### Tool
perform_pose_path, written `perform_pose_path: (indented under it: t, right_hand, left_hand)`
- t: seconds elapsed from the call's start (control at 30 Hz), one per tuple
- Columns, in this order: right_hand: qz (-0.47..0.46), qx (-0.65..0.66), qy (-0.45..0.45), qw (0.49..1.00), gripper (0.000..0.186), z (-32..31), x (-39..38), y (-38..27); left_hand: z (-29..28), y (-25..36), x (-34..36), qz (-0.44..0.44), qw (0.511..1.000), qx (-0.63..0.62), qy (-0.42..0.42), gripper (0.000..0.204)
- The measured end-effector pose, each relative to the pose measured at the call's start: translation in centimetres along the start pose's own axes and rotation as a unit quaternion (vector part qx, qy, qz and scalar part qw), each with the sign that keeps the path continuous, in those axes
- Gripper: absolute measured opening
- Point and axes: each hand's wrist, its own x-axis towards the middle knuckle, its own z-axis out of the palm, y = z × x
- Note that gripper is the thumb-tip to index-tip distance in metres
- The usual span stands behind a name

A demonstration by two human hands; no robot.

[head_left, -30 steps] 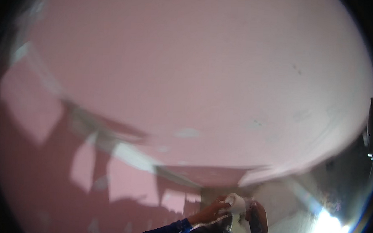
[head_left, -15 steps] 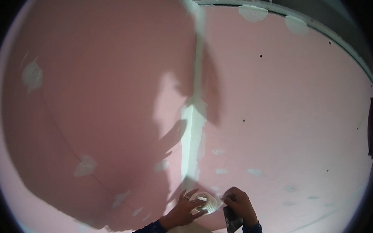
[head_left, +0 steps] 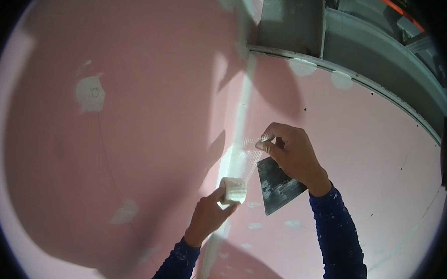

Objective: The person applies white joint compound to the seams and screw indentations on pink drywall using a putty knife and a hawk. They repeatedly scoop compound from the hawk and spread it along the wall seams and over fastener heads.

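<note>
My left hand (head_left: pixel 211 215) grips a roll of white mesh joint tape (head_left: pixel 234 191), thumb and fingers around its sides. A pulled-out strip of mesh tape (head_left: pixel 248 153) runs up from the roll to my right hand (head_left: pixel 295 150), where thumb and forefinger pinch its end. That same hand also keeps hold of a putty knife (head_left: pixel 277 186), its dark, compound-smeared blade pointing down; the handle is hidden by the palm. Behind the strip, the inside corner with pale joint compound (head_left: pixel 226 164) runs vertically between two pink walls. Whether the tape touches the corner I cannot tell.
Pink drywall (head_left: pixel 148 151) on the left carries a large compound patch (head_left: pixel 91 94). The right drywall panel (head_left: pixel 352 160) has dark screw spots and small patches. A metal track (head_left: pixel 358 78) edges its top, with grey framing (head_left: pixel 377 46) above. Shadows fall across the corner.
Both hands have risen along the corner and moved apart, drawing out a length of mesh tape. The view has tilted upward, showing more of the framing.
</note>
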Motion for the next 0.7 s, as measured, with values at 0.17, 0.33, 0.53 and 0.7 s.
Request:
perform_pose_path:
  t: [0.17, 0.33, 0.53, 0.7]
  right_hand:
    - [0.016, 0.008, 0.012, 1.0, 0.015, -0.8, 1.6, -1.3]
    - [-0.007, 0.005, 0.074, 0.997, 0.019, -1.9, 3.0, -0.3]
    - [0.023, -0.066, 0.108, 0.992, 0.019, -4.3, 6.5, 3.5]
    - [-0.005, -0.093, 0.146, 0.985, 0.028, -5.5, 11.3, 7.7]
  left_hand:
    - [-1.1, -0.3, 0.8, -0.053, 0.994, -0.06, -0.071, 0.044]
    - [1.3, -2.1, -0.9, -0.085, 0.991, -0.011, -0.104, 0.056]
    - [4.0, -7.3, -4.0, -0.222, 0.935, -0.215, -0.176, 0.061]
    - [5.0, -10.6, -4.8, -0.245, 0.93, -0.226, -0.154, 0.052]
